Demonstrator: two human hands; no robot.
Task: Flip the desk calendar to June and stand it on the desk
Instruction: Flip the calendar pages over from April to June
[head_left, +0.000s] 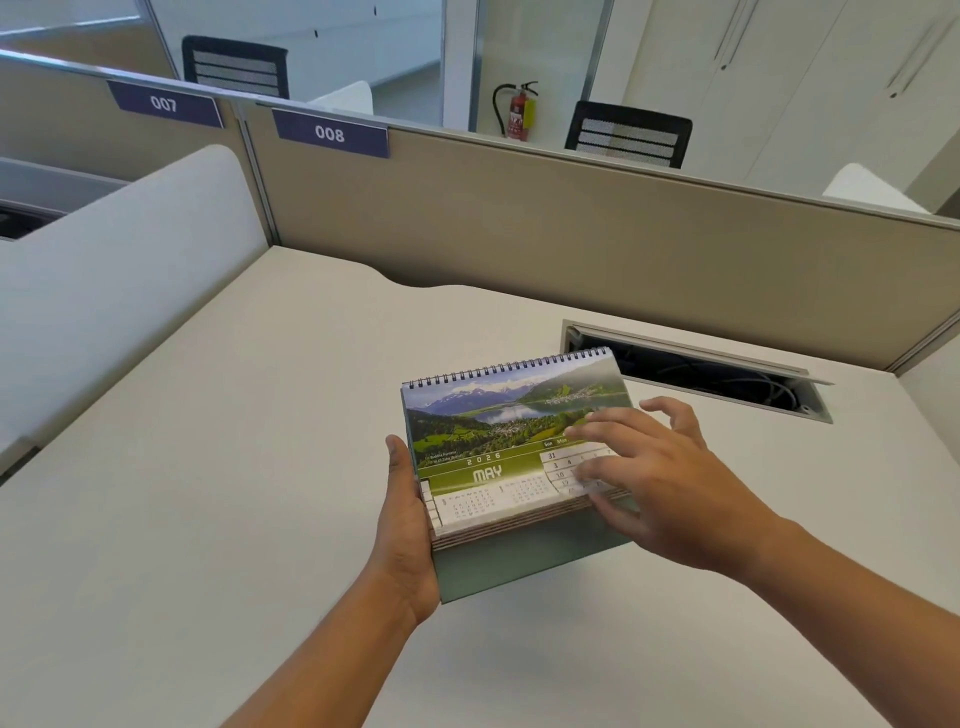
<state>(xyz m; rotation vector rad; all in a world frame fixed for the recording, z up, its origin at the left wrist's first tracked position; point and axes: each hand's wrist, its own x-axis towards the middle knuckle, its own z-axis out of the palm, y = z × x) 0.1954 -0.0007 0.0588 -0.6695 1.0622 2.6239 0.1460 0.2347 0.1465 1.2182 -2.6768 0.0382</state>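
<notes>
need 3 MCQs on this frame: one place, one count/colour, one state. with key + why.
1. Where is the open cable tray?
A. behind and right of the desk calendar
B. left of it
C. under it

2. How many numbered partition labels show?
A. one
B. two
C. four

3. Which month faces up on the calendar?
A. June
B. April
C. May

Key:
1 A: the cable tray is sunk in the desk beyond the desk calendar, to the right.
2 B: labels 007 and 008.
3 C: "MAY" is printed; left hand grips its side, right hand rests on the page.
</notes>
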